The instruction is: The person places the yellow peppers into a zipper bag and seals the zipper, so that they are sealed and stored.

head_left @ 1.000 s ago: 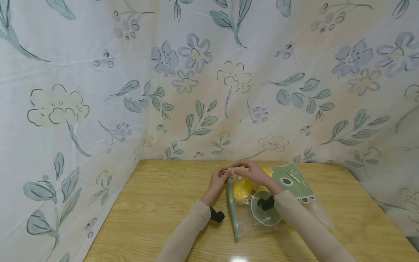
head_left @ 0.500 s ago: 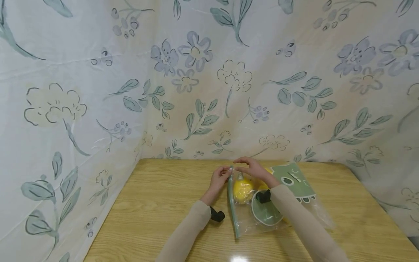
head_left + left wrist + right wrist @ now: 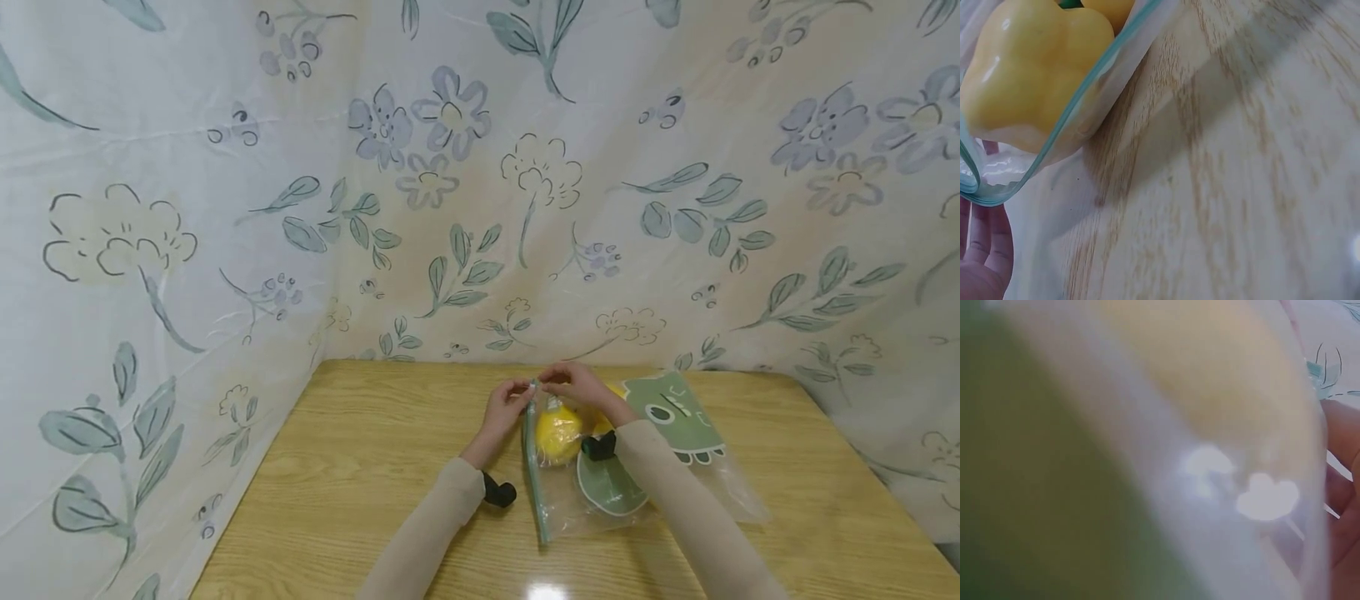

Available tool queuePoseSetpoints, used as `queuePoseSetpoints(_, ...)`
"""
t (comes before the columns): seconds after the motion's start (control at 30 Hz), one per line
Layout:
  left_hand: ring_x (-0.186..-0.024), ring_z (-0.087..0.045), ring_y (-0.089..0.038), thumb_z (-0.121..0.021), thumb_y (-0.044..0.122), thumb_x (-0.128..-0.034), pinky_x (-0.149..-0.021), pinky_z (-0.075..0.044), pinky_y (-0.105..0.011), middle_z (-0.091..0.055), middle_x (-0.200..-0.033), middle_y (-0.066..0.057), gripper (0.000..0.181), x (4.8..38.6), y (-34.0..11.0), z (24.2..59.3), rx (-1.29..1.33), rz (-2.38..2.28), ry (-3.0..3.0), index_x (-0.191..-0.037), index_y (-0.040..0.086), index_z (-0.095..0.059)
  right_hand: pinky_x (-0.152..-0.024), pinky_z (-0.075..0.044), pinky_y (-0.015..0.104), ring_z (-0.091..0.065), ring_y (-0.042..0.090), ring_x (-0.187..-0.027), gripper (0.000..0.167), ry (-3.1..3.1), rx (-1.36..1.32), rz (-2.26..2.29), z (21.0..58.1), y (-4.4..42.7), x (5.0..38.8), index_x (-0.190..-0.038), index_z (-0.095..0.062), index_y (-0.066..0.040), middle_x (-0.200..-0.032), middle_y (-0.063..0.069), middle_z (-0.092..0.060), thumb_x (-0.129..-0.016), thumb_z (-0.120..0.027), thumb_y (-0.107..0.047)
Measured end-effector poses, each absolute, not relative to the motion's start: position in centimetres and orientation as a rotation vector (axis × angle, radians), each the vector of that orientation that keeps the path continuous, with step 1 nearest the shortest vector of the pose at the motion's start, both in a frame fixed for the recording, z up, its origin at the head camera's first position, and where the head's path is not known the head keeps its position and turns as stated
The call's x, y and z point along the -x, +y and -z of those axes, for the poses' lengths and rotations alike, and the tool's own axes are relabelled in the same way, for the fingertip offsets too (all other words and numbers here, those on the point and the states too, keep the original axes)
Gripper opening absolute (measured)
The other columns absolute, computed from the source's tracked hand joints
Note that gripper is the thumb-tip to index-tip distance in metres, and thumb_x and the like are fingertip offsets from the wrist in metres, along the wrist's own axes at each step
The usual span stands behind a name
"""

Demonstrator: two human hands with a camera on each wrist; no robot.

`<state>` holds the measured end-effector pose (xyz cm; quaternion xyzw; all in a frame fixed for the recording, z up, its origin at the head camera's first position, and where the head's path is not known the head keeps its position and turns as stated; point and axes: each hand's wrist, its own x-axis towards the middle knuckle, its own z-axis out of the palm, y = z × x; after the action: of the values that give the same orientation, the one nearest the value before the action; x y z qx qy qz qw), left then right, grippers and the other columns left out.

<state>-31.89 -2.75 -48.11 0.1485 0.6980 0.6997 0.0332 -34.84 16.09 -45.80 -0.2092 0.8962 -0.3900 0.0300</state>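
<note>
A clear zip bag [image 3: 558, 500] with a green cartoon-face print lies on the table, its teal zip edge [image 3: 534, 475] facing left. Inside are yellow bell peppers; one pepper [image 3: 558, 433] sits close to the opening, and it also fills the upper left of the left wrist view [image 3: 1041, 69]. My left hand [image 3: 504, 412] pinches the far end of the zip edge. Just to its right, my right hand [image 3: 581, 387] has thumb and forefinger curled together on the bag's far corner. In the right wrist view the blurred bag covers most of the right hand's fingers [image 3: 1342, 444].
The wooden table [image 3: 390, 450] extends to both sides of the bag. Floral cloth [image 3: 450, 292] hangs behind and to the left of it. A black wrist mount [image 3: 498, 492] shows under the left sleeve, another [image 3: 598, 446] beside the right sleeve.
My right hand's fingers lifted apart from the zip edge half a second ago and have come back together at the bag's corner. My left hand stays at the zip end.
</note>
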Motion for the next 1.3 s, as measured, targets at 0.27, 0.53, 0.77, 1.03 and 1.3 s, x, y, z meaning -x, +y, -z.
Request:
queuePoseSetpoints(0.27,-0.094,-0.058,-0.041,-0.056,0.008,-0.0922,-0.084,-0.050,-0.052,-0.057,-0.109,-0.030,0.029,31.9,-2.9,48.0,-0.455,-2.170,2.120,-0.112,-0.013,-0.055,-0.086,-0.049,0.039,-0.060,0.021,-0.093,0.017,2.762,0.632,1.242,46.1,15.6,34.7,-0.104,-0.066,-0.009,-0.099,0.005,-0.066,-0.092,-0.059,-0.019)
queuePoseSetpoints(0.53,-0.091,-0.058,-0.025,-0.057,0.009,-0.0917,-0.084,-0.050,-0.051,-0.059,-0.109,-0.026,0.026,31.7,-3.0,47.9,-0.475,-2.144,2.168,-0.110,-0.009,-0.059,-0.084,-0.048,0.037,-0.056,0.019,-0.088,0.012,2.767,0.619,1.282,46.3,15.3,34.6,-0.097,-0.064,-0.011,-0.094,0.003,-0.063,-0.092,-0.058,-0.020)
queuePoseSetpoints(0.77,-0.094,-0.059,-0.032,-0.057,0.010,-0.0920,-0.081,-0.053,-0.042,-0.062,-0.106,-0.023,0.023,32.4,-2.5,49.4,-0.493,-2.127,2.284,-0.106,-0.008,-0.061,-0.085,-0.049,0.039,-0.058,0.019,-0.090,0.009,2.776,0.645,1.327,47.0,15.1,34.8,-0.094,-0.063,-0.012,-0.094,0.003,-0.065,-0.092,-0.058,-0.019)
queuePoseSetpoints(1.03,-0.094,-0.062,-0.018,-0.059,0.022,-0.0916,-0.082,-0.052,-0.028,-0.067,-0.104,-0.012,0.026,32.9,-2.1,51.0,-0.329,-2.028,2.445,-0.104,0.000,-0.066,-0.080,-0.050,0.036,-0.059,0.016,-0.085,0.008,2.844,0.703,1.364,47.5,14.5,34.7,-0.091,-0.063,-0.013,-0.089,0.000,-0.065,-0.091,-0.059,-0.019)
queuePoseSetpoints(1.3,-0.090,-0.060,-0.019,-0.059,0.018,-0.0911,-0.078,-0.052,-0.028,-0.067,-0.102,-0.013,0.025,32.4,-2.2,51.3,-0.309,-1.999,2.456,-0.103,-0.003,-0.066,-0.082,-0.050,0.041,-0.060,0.020,-0.087,0.007,2.885,0.689,1.388,47.5,14.3,34.3,-0.092,-0.062,-0.009,-0.090,0.005,-0.065,-0.092,-0.058,-0.015)
